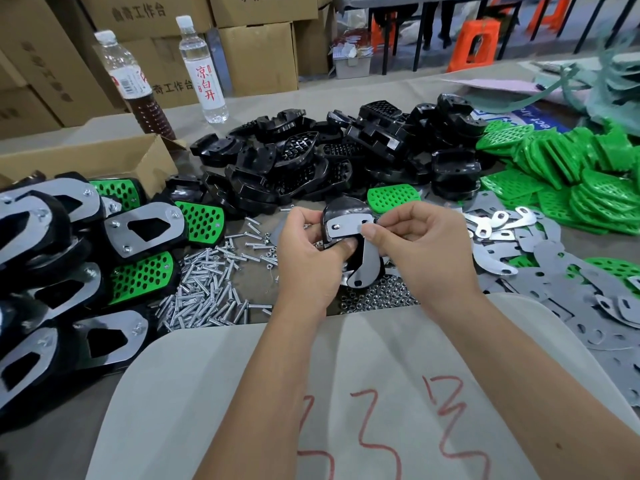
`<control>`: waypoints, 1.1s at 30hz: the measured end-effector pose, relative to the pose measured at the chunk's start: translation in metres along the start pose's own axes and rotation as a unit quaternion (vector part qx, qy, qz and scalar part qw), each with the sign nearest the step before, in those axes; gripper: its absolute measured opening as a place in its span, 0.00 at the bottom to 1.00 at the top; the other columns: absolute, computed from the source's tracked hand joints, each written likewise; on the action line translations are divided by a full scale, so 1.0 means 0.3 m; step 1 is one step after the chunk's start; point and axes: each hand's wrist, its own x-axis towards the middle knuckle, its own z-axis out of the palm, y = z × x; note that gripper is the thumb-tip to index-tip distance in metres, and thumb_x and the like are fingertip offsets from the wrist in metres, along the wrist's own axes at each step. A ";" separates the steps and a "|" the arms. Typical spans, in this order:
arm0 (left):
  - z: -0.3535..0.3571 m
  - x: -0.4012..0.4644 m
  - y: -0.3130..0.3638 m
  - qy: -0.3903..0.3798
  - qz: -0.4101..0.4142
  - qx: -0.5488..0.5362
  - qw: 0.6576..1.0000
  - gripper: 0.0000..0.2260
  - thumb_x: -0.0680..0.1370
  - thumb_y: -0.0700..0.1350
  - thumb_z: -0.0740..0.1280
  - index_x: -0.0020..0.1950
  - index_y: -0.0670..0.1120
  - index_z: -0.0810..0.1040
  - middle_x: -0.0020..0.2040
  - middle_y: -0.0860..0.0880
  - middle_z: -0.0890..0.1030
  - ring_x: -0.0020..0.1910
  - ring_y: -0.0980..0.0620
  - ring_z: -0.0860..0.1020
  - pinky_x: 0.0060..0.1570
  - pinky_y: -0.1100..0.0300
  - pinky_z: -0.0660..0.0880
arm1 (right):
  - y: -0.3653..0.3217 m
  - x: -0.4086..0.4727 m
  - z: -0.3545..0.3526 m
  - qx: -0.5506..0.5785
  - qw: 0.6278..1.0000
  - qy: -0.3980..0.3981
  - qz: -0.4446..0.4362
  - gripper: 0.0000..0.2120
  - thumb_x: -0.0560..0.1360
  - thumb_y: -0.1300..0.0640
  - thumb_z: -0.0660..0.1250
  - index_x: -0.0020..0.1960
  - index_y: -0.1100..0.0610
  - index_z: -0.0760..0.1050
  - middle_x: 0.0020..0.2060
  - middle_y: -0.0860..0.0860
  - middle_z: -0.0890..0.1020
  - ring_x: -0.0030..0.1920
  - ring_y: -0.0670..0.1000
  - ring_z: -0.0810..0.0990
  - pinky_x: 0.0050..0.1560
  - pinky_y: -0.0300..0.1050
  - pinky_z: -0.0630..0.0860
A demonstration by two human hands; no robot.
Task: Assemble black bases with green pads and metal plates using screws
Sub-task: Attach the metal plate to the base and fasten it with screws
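A single head-worn wide-angle camera looks forward and steeply down from above the grey cloth-covered worktable (398,95). It sits close to the table's near edge; both forearms enter from the bottom of the frame. Beyond the table's far edge, the view reaches stacked brown cardboard cartons (259,53). Straight lines bow near the frame borders.

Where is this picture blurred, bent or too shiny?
Head view: wide-angle bending curves the table edge and leans the bottles; the far stools look soft; the lighting is even with soft shadows; glare shows on the metal plate between the left hand and right hand, and on the black bases.
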 end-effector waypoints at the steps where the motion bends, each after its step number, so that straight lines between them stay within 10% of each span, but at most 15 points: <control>1: -0.001 0.000 0.000 -0.001 0.003 -0.001 1.000 0.18 0.73 0.28 0.74 0.51 0.48 0.74 0.48 0.47 0.87 0.45 0.48 0.86 0.44 0.50 0.84 | 0.000 0.002 -0.001 0.005 1.000 -0.011 0.004 0.09 0.70 0.55 0.82 0.41 0.54 0.83 0.34 0.52 0.86 0.35 0.54 0.85 0.39 0.52 0.83; 6: -0.002 -0.001 -0.002 0.003 0.016 -0.006 1.000 0.18 0.73 0.29 0.75 0.53 0.47 0.74 0.47 0.47 0.87 0.45 0.47 0.86 0.48 0.45 0.84 | -0.008 0.010 -0.010 0.054 0.998 -0.044 0.005 0.05 0.72 0.62 0.80 0.42 0.59 0.84 0.33 0.53 0.85 0.31 0.47 0.80 0.34 0.36 0.76; 18: -0.001 -0.004 -0.004 0.005 0.007 -0.020 1.000 0.17 0.74 0.28 0.74 0.52 0.46 0.74 0.46 0.47 0.86 0.41 0.51 0.85 0.40 0.51 0.84 | -0.006 -0.004 -0.001 0.017 0.999 -0.019 0.039 0.10 0.71 0.60 0.81 0.46 0.52 0.82 0.37 0.53 0.87 0.38 0.55 0.84 0.46 0.58 0.84; 22: -0.001 -0.008 -0.001 0.009 0.005 -0.042 0.999 0.17 0.74 0.27 0.73 0.52 0.45 0.73 0.45 0.48 0.87 0.38 0.53 0.86 0.34 0.60 0.80 | -0.001 -0.004 -0.010 -0.014 0.999 0.004 0.044 0.19 0.68 0.54 0.83 0.50 0.50 0.74 0.40 0.52 0.86 0.39 0.56 0.84 0.43 0.59 0.84; 33: -0.011 -0.011 0.005 0.017 -0.019 -0.034 0.999 0.17 0.72 0.34 0.78 0.51 0.48 0.74 0.47 0.47 0.88 0.45 0.43 0.87 0.44 0.44 0.85 | -0.030 -0.021 0.005 0.033 0.989 -0.112 0.090 0.09 0.79 0.61 0.72 0.40 0.60 0.81 0.33 0.56 0.84 0.32 0.51 0.82 0.33 0.45 0.80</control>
